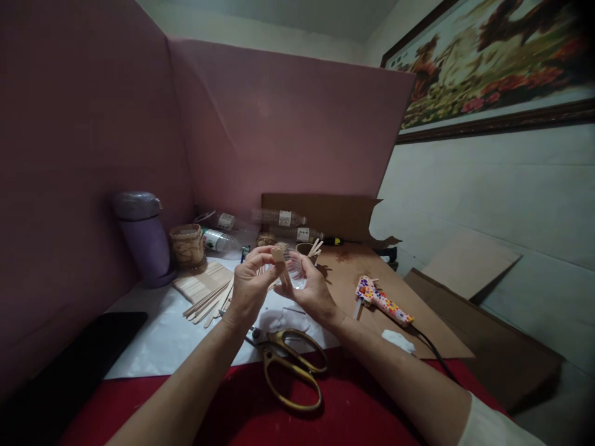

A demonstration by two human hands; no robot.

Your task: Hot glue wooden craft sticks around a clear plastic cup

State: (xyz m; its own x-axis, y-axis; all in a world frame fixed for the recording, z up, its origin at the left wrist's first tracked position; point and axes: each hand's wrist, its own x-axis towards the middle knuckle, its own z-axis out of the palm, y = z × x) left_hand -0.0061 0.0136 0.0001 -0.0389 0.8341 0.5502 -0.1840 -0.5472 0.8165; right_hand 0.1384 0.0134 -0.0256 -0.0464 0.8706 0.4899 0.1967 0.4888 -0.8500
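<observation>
Above the middle of the table, my left hand (253,285) pinches a wooden craft stick (277,255) between thumb and fingers. My right hand (313,290) is closed around a clear plastic piece (296,272), which looks like a cut bottle section. The stick is held close against its left side; whether the two touch I cannot tell. Below my hands lie large scissors (297,368) with gold-coloured handles, partly on the white sheet. Many loose craft sticks (209,291) are spread left of my left hand. To the right of my right hand rests a flower-patterned hot glue gun (383,301).
A purple flask (144,241) and a wood-toned cup (187,244) stand at the left. Clear plastic bottles (283,218) lie along the back. A brown cup (307,249) holds sticks. Cardboard (441,328) covers the right side, with the glue gun's cord (434,350) across it.
</observation>
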